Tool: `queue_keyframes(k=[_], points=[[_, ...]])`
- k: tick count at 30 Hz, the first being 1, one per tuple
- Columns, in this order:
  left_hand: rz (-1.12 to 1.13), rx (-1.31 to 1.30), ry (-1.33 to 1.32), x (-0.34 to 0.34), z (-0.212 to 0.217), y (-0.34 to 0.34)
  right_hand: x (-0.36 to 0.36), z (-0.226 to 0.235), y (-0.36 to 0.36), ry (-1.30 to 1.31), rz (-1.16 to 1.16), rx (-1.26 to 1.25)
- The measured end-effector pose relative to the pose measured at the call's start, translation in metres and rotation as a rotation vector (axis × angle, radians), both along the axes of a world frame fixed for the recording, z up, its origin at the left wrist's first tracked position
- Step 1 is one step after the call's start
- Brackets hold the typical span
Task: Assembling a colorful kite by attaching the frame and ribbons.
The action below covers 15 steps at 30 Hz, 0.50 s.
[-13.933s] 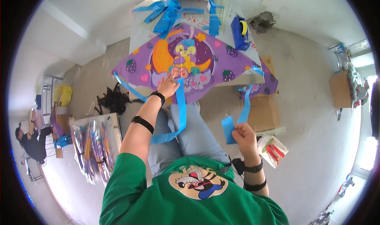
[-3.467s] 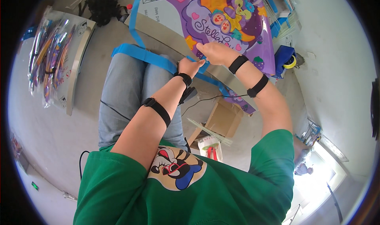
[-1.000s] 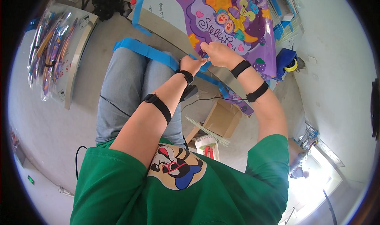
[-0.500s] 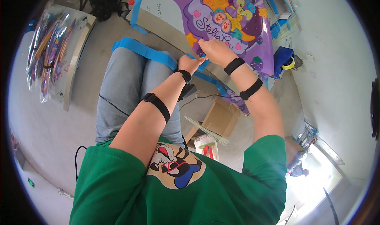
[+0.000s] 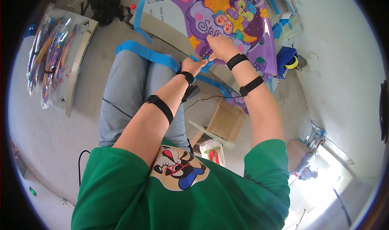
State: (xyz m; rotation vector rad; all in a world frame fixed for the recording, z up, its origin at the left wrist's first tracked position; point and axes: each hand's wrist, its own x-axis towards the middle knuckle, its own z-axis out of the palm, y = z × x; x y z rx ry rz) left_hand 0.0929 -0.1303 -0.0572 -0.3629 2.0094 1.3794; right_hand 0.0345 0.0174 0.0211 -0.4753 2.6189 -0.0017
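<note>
A purple kite (image 5: 231, 19) printed with cartoon figures, hearts and stars lies on a table (image 5: 170, 25) in front of me. My left hand (image 5: 193, 64) pinches a blue ribbon tail (image 5: 148, 54) right at the kite's near corner; the ribbon runs left across my lap. My right hand (image 5: 219, 47) rests on the kite's lower edge, fingers closed on the fabric beside the left hand. Both wrists wear black bands.
A flat board (image 5: 77, 64) with packaged colourful kites (image 5: 48, 56) lies on the floor at left. A black tangle (image 5: 105, 5) lies at the top. A cardboard box (image 5: 225, 120) and a small open box with red tools (image 5: 212, 151) sit near my knees. A blue item with a yellow tape roll (image 5: 289, 60) stands at right.
My right hand has slid slightly up along the kite's edge; the left hand stays at the ribbon. The view has shifted a little.
</note>
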Motion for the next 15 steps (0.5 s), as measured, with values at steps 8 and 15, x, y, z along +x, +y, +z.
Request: queue_keyframes(k=[8, 15], points=[[-0.047, 0.052, -0.048, -0.001, -0.003, -0.002, -0.011, -0.012, 0.025, -0.055, 0.004, -0.24], [-0.097, 0.04, -0.052, 0.001, -0.01, 0.002, 0.011, -0.013, 0.038, 0.037, -0.184, -0.419]])
